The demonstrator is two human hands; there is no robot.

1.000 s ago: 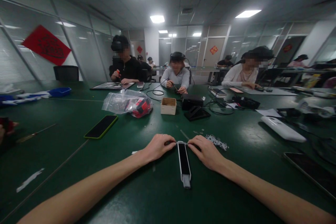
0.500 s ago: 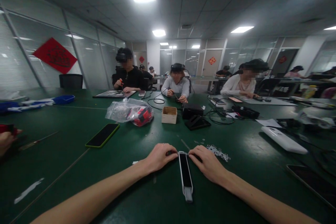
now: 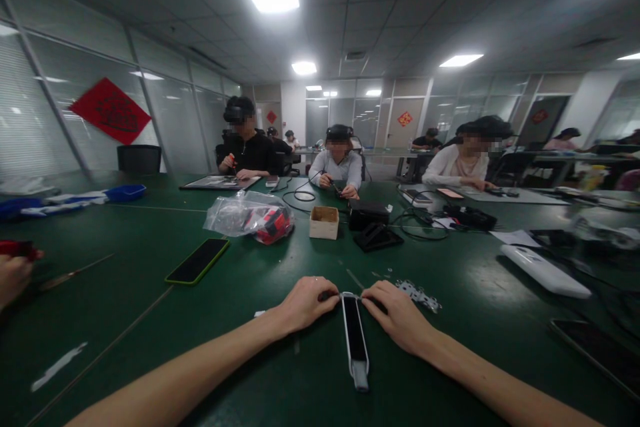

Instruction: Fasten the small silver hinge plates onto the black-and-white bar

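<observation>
A long, slim device [image 3: 355, 333] lies on the green table in front of me, with a black face, a whitish rim and a grey near end. At its far left corner, my left hand [image 3: 310, 301] is closed, thumb and fingertips pinched against the edge. My right hand [image 3: 393, 310] has its fingers curled together at the opposite far corner. The exact contact under the fingertips is too small to make out. Beyond my right hand lie several small silvery metal plates [image 3: 419, 295], and a thin strip [image 3: 356, 279] rests beyond the device.
A green-edged phone [image 3: 197, 261] and a clear plastic bag [image 3: 250, 215] lie ahead to the left. A small open box [image 3: 324, 223] and a black stand [image 3: 379, 237] are ahead. A white device [image 3: 545, 271] lies right. Another person's hand [image 3: 15, 273] enters at left; co-workers sit opposite.
The whole view has shifted slightly, so things appear a little lower and further right. Both hands keep the same pinch at the device's far end.
</observation>
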